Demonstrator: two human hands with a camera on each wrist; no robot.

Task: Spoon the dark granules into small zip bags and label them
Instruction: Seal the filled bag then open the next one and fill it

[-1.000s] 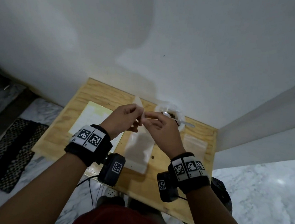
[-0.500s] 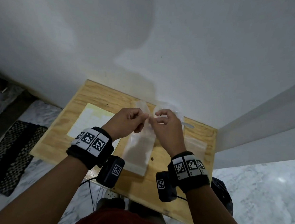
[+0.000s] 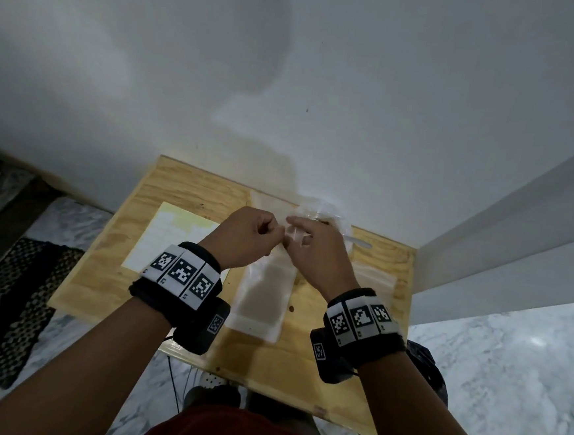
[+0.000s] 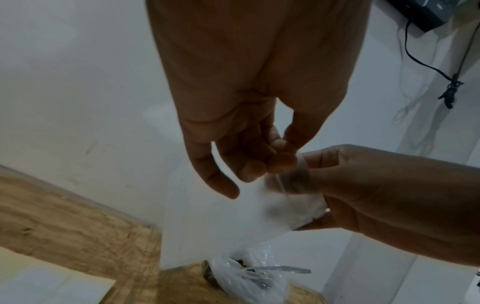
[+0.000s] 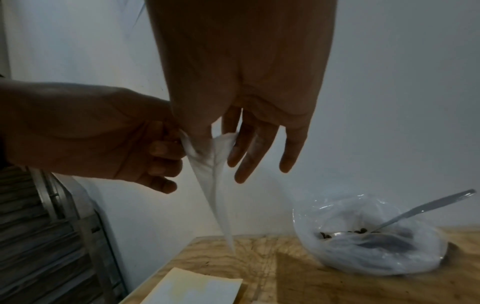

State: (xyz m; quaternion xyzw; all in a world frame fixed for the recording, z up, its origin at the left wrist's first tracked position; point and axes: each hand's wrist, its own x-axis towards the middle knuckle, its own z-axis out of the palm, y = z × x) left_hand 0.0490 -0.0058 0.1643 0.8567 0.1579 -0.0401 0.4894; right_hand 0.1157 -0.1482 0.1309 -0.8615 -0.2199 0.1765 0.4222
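Observation:
A small clear zip bag [image 3: 262, 297] hangs upright over the wooden table [image 3: 110, 265], held at its top by both hands. My left hand [image 3: 277, 232] pinches one lip of the bag's mouth [image 4: 293, 164] with curled fingers. My right hand [image 3: 294, 231] pinches the other lip [image 5: 223, 139] between thumb and forefinger, its other fingers hanging straight. Behind them a crumpled plastic bag of dark granules [image 5: 369, 236] lies against the wall, with a metal spoon [image 5: 428, 207] resting in it.
A pale label sheet [image 3: 170, 239] lies on the table's left part. More flat zip bags [image 3: 373, 279] lie at the right. A white wall stands directly behind the table. A dark patterned mat [image 3: 7, 301] covers the marble floor at left.
Both hands have stayed at the top of the zip bag. The pinching fingers have drawn slightly apart, pulling the bag's lips away from each other.

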